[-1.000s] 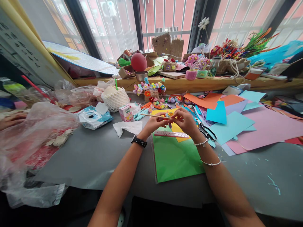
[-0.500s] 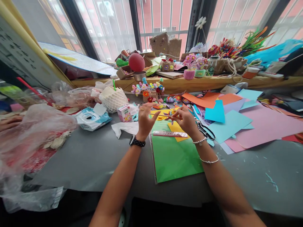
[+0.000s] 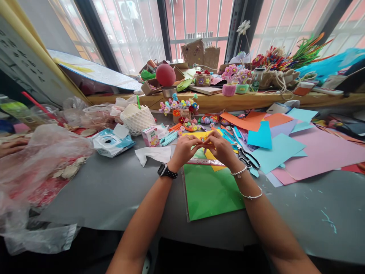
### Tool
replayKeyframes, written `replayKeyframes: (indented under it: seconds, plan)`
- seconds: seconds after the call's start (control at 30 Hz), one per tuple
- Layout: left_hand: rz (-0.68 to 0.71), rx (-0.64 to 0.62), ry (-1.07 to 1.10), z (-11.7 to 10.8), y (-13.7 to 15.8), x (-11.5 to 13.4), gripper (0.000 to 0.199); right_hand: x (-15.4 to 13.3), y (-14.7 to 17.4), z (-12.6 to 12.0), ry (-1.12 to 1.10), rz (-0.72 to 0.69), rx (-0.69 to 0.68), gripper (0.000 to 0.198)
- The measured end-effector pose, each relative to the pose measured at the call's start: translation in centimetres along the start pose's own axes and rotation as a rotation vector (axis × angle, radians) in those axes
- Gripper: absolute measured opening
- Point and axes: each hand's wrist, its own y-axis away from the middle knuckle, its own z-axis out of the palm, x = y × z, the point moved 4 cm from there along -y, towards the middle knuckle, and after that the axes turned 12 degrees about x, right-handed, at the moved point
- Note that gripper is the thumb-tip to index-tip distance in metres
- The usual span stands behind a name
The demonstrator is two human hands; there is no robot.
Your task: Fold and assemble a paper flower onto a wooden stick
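Observation:
A thin wooden stick (image 3: 234,144) lies level across both my hands, above a stack of coloured paper. My left hand (image 3: 186,149), with a dark watch at the wrist, is closed on the stick. My right hand (image 3: 221,147) pinches it from the other side, the fingertips of both hands close together. A small purple strip (image 3: 204,150) hangs between them; how it joins the stick is hidden. Below lie a pinkish ruler (image 3: 203,162) and a green sheet (image 3: 212,194) in a clear sleeve. Black-handled scissors (image 3: 249,158) rest right of my right hand.
Coloured sheets (image 3: 278,152) spread to the right. A pink box (image 3: 150,137), a wipes pack (image 3: 111,141) and a foam-netted coconut (image 3: 137,118) stand left. Small craft flowers (image 3: 179,108) are behind my hands. Another person's hand (image 3: 14,145) shows at far left, by plastic bags.
My left hand has moved right and closed on the stick, its fingers meeting my right hand's. Half a second ago the left fingers were raised and more apart.

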Motion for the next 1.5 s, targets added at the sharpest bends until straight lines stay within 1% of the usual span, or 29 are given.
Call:
replayKeyframes:
  seconds: [0.23,0.43,0.57,0.7,0.83,1.0,1.13,1.23,1.4,1.5]
  plan:
    - [-0.049,-0.027,-0.018,0.3,-0.1,-0.4,0.017,-0.1,0.1,0.3,-0.020,-0.027,-0.037,0.012]
    - [-0.080,-0.046,-0.076,0.3,-0.1,-0.1,0.014,0.0,0.0,0.5,-0.048,0.003,-0.022,0.008]
    - [-0.075,-0.048,-0.079,0.3,0.0,0.0,0.011,0.3,0.0,0.7,-0.046,0.010,-0.043,0.006]
    - [-0.087,-0.062,-0.099,0.4,0.1,0.0,0.010,0.5,0.1,0.7,-0.093,0.045,-0.067,0.003]
    - [-0.072,-0.081,-0.141,0.6,0.2,0.0,0.011,0.8,0.1,0.9,-0.121,0.111,-0.124,0.012]
    - [-0.054,-0.090,-0.132,0.8,0.4,0.0,0.011,1.2,0.1,1.1,-0.083,0.169,-0.139,0.017]
    - [-0.076,-0.125,-0.119,0.7,0.3,0.0,0.011,1.3,0.2,1.2,-0.131,0.166,-0.163,0.016]
    - [-0.107,-0.164,-0.097,0.6,0.2,0.0,0.012,1.3,0.2,1.3,-0.139,0.163,-0.172,0.012]
    - [-0.149,-0.249,-0.032,0.7,0.3,-0.3,0.013,1.2,0.4,1.7,-0.052,0.116,-0.202,0.005]
    - [-0.157,-0.266,-0.018,0.8,0.3,-0.5,0.014,0.9,0.5,1.7,-0.013,0.069,-0.186,0.005]
